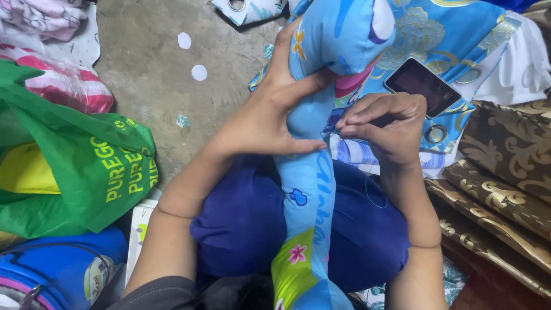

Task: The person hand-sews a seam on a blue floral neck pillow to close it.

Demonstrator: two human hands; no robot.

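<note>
While hands grip the blue cushion (313, 189), a phone (422, 86) lies near.

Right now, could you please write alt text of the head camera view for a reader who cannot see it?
A person's left hand grips a stuffed blue printed fabric tube lying over their lap, while the right hand pinches at its seam, a thin thread hanging below. A phone rests on blue cloth; a green plastic bag sits at the left.
</note>
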